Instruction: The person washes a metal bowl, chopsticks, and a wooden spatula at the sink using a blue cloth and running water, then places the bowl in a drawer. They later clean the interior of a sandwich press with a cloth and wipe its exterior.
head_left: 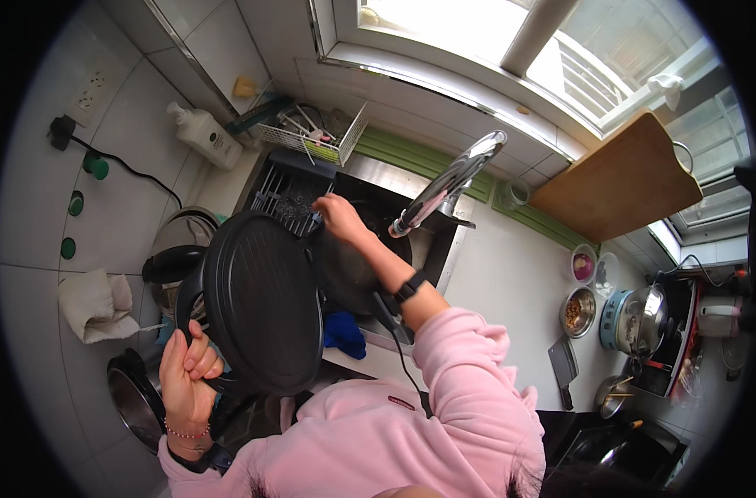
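My left hand (192, 373) is closed round the black loop handle of an electric griddle. Its ridged round lid (262, 303) stands raised and tilted. The black lower pan (345, 270) lies over the sink, partly hidden under my right forearm. My right hand (341, 217) is at the pan's far edge, its fingers curled down beside the dark drain rack (282, 195). What those fingers hold, if anything, cannot be made out. A chrome faucet (453, 183) rises just right of that hand. The power cord (400, 353) hangs past my right elbow.
A blue cloth (343, 334) lies at the sink's near edge. White pump bottle (208, 137) and wire basket (312, 137) stand behind. On the right counter are a wooden cutting board (619, 178), a cleaver (564, 365) and a bowl of food (578, 312). Metal pots (136, 398) stand left.
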Demonstrator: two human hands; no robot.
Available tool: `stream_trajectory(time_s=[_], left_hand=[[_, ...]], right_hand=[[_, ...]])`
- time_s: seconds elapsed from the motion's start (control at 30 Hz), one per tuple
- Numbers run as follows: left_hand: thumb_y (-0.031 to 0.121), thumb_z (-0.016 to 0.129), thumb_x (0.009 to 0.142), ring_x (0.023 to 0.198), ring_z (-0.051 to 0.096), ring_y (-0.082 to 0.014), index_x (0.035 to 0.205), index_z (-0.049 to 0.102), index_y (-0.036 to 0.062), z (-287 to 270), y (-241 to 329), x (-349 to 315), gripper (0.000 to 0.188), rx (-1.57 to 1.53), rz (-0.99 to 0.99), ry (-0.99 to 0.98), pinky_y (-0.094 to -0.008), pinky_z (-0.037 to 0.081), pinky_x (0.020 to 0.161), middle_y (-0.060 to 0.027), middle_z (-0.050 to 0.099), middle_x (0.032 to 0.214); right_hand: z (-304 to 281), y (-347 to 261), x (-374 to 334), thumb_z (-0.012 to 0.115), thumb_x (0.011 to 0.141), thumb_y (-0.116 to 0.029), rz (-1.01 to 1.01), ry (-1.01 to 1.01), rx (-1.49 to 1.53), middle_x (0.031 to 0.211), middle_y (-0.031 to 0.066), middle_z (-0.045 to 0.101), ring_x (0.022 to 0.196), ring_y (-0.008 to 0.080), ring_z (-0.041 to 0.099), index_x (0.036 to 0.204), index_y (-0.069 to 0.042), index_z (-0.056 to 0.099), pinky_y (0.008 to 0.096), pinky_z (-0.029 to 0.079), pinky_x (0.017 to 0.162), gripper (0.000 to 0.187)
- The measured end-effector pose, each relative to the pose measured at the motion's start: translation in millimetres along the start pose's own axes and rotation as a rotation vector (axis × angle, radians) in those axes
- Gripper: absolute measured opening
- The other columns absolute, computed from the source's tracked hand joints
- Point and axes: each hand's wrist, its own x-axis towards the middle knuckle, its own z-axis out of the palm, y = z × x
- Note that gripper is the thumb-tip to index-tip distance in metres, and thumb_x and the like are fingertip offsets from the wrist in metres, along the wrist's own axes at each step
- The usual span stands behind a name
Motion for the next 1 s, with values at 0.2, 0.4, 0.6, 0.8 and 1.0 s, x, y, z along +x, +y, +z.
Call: stream_trajectory(time_s=[0.2,0.4,0.6,0.8,1.0], left_hand=[[0.026,0.032,0.101,0.048,0.024,-0.0030,0.097,0.046,0.0060,3,2,0,0.024,0.040,-0.004,0.113,-0.0197,0.027,0.048,0.0066,0.029,0.059],[0.027,0.031,0.101,0.047,0.025,-0.0032,0.097,0.045,0.0061,7,5,-1,0.025,0.074,-0.025,0.178,-0.0194,0.028,0.048,0.0063,0.029,0.059],[0.028,0.031,0.101,0.046,0.024,-0.0032,0.094,0.044,0.0063,12,6,-2,0.026,0.092,-0.040,0.182,-0.0195,0.027,0.047,0.0064,0.028,0.058],[0.030,0.033,0.100,0.045,0.020,-0.0040,0.090,0.041,0.0067,24,10,7,0.027,0.058,-0.050,0.049,-0.0224,0.024,0.049,0.0068,0.027,0.058],[0.026,0.033,0.101,0.043,0.020,-0.0018,0.092,0.039,0.0079,70,18,41,0.022,-0.113,-0.062,-0.127,-0.0209,0.022,0.045,0.0089,0.025,0.058]], right_hand=[[71,27,86,0.057,0.074,-0.009,-0.075,-0.513,-0.367,0.116,0.0098,0.055,0.109,0.0317,0.050,0.095,-0.011,0.069,0.0383,0.046,0.089,0.024],[83,40,96,0.057,0.076,-0.010,0.037,-0.804,-0.669,0.144,0.0056,0.034,0.127,0.0325,0.037,0.104,-0.015,0.070,0.0392,0.041,0.097,0.031],[63,44,115,0.055,0.074,-0.002,-0.147,-0.583,-0.344,0.142,0.0149,0.034,0.120,0.0337,0.047,0.113,0.000,0.061,0.0375,0.042,0.098,0.039],[7,18,89,0.055,0.079,-0.007,-0.226,-0.457,0.045,0.146,0.0214,0.024,0.119,0.0350,0.047,0.106,-0.010,0.067,0.0359,0.038,0.100,0.030],[-78,1,1,0.054,0.088,-0.009,-0.093,-0.235,0.163,0.134,0.0149,0.047,0.106,0.0267,0.058,0.106,-0.007,0.065,0.0323,0.046,0.087,0.022]])
